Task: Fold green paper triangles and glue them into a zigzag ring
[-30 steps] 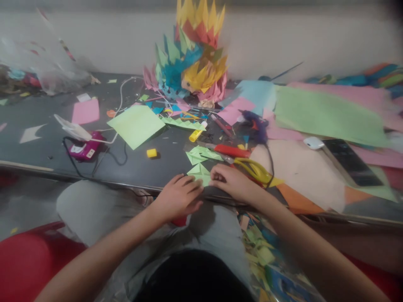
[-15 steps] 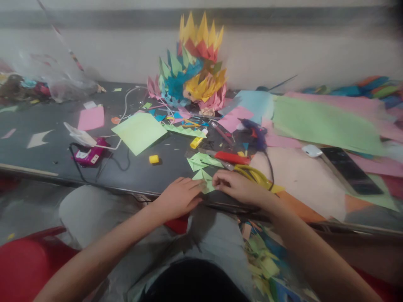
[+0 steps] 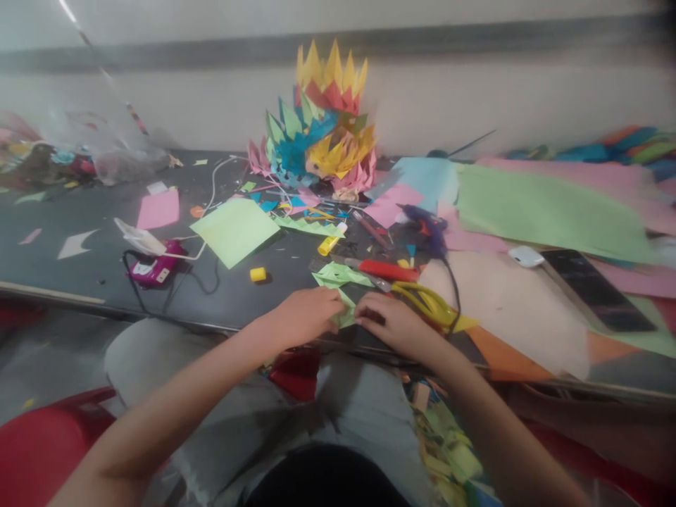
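Observation:
A small folded light-green paper piece [image 3: 346, 313] lies at the near edge of the dark table [image 3: 79, 278]. My left hand [image 3: 306, 317] is closed on its left side, fingers curled over it. My right hand [image 3: 393, 324] pinches its right side, fingers bent. More folded green pieces [image 3: 338, 274] lie just beyond the hands. Yellow-handled scissors [image 3: 425, 299] lie to the right of my right hand. A tall spiky model of coloured folded paper [image 3: 322, 127] stands at the back of the table.
A square green sheet [image 3: 232, 229], a pink sheet [image 3: 158, 209], a magenta device with cables [image 3: 151, 267], a yellow cap [image 3: 258, 274], a red-handled tool [image 3: 388, 270], large green paper [image 3: 543, 211] and a dark phone [image 3: 596, 289] lie around. Paper scraps [image 3: 448, 451] litter the floor.
My left hand has slid up and curled over the green piece, meeting the right hand. The view has tilted slightly, so the table sits lower in the picture.

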Demonstrator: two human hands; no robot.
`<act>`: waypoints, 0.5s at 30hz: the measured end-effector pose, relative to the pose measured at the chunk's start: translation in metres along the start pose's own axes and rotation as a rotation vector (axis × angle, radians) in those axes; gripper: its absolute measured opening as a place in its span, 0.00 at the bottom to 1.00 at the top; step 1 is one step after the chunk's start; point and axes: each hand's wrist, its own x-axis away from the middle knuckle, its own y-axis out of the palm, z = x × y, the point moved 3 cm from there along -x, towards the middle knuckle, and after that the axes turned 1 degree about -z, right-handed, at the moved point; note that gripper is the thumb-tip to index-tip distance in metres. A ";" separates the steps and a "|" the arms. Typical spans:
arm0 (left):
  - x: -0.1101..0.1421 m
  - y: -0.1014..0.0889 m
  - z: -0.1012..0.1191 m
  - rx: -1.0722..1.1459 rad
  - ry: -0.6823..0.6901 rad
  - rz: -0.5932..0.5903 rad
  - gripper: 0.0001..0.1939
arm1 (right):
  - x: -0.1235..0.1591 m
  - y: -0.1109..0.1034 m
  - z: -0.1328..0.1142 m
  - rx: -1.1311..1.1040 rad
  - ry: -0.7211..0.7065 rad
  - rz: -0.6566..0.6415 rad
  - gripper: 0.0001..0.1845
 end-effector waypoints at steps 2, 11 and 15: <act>-0.004 -0.005 0.001 0.016 -0.019 -0.047 0.05 | 0.001 0.000 -0.002 -0.006 -0.001 0.035 0.04; -0.003 -0.008 -0.005 0.161 -0.247 0.023 0.05 | 0.018 0.016 -0.019 -0.108 0.046 0.275 0.07; 0.004 -0.004 0.001 0.488 -0.379 0.169 0.07 | 0.017 0.030 -0.029 -0.139 0.088 0.361 0.20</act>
